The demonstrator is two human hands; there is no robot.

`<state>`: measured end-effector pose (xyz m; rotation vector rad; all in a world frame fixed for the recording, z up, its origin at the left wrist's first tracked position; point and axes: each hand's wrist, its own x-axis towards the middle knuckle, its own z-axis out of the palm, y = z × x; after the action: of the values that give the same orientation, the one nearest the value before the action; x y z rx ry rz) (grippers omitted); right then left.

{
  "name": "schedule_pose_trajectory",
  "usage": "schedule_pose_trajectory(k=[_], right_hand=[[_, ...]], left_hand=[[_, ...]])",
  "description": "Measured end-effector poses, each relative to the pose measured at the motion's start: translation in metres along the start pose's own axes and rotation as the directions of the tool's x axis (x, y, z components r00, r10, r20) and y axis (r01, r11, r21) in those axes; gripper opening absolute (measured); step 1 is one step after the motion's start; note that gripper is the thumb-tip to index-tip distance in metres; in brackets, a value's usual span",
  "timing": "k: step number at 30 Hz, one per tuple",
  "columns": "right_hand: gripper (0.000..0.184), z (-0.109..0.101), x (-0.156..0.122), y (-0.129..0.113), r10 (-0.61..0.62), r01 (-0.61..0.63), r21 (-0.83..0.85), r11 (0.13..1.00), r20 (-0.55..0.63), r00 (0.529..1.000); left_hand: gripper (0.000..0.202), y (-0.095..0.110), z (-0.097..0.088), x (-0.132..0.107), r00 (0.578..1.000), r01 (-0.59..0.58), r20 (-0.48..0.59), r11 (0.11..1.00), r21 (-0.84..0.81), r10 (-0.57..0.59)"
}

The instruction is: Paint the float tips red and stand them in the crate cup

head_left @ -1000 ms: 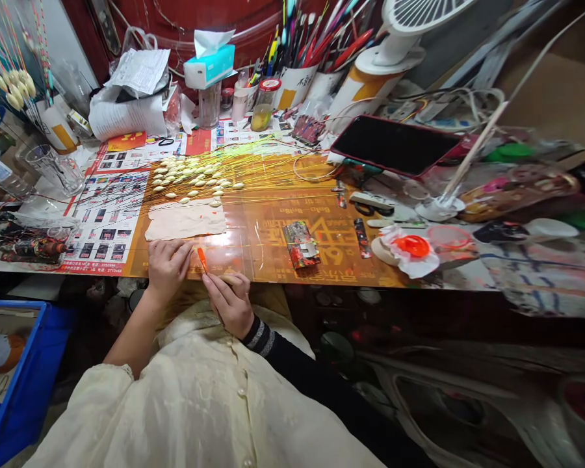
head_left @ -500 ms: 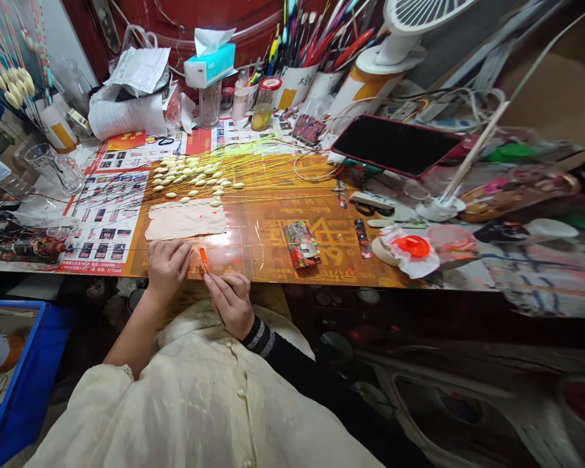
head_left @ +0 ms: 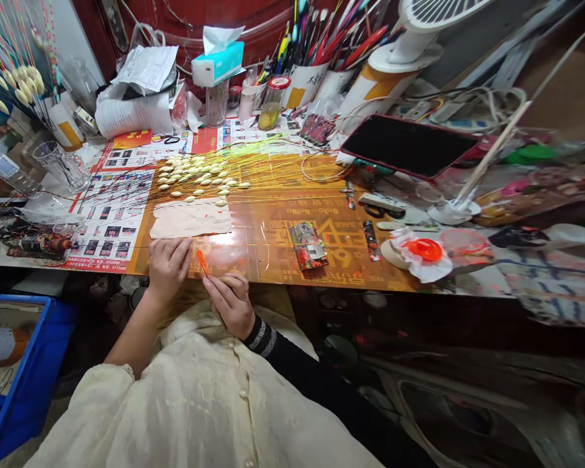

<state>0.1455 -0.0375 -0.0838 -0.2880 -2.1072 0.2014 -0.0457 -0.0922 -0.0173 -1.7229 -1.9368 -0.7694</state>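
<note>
My right hand (head_left: 233, 304) is closed around a slim paintbrush (head_left: 203, 262) whose bright orange tip points up and left, just over the table's front edge. To its left, my left hand (head_left: 169, 265) has its fingers curled together at the same edge; what they pinch is too thin to make out. A faint thin line runs right from near those fingertips. Beyond the hands lies a pale cloth (head_left: 190, 220) with small orange spots. Behind that, several fishing floats (head_left: 199, 172) with cream bodies and long thin stems are spread across the table.
Orange paint (head_left: 424, 249) sits in a tissue-lined dish at right. A paint-smeared box (head_left: 308, 247) lies nearer the middle. A phone (head_left: 409, 146), fan (head_left: 419, 39), tissue pack (head_left: 218, 64) and lidded jar (head_left: 273, 104) stand behind. At lower left is a blue crate (head_left: 39, 364).
The view has turned slightly left, so the table things appear shifted to the right. Both hands and the brush keep nearly the same pose.
</note>
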Motion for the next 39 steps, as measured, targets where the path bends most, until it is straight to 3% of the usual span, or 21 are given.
schedule_pose_trajectory(k=[16, 39], right_hand=[[0.054, 0.012, -0.001, -0.002, 0.023, -0.015, -0.094, 0.995, 0.077, 0.997], [0.058, 0.010, 0.005, -0.004, 0.007, -0.001, -0.104, 0.995, 0.060, 0.998]], left_hand=[[0.032, 0.000, 0.001, -0.002, 1.000, 0.016, 0.014, 1.000, 0.001, -0.016], [0.032, -0.002, 0.001, -0.003, 1.000, -0.003, 0.001, 1.000, 0.003, 0.003]])
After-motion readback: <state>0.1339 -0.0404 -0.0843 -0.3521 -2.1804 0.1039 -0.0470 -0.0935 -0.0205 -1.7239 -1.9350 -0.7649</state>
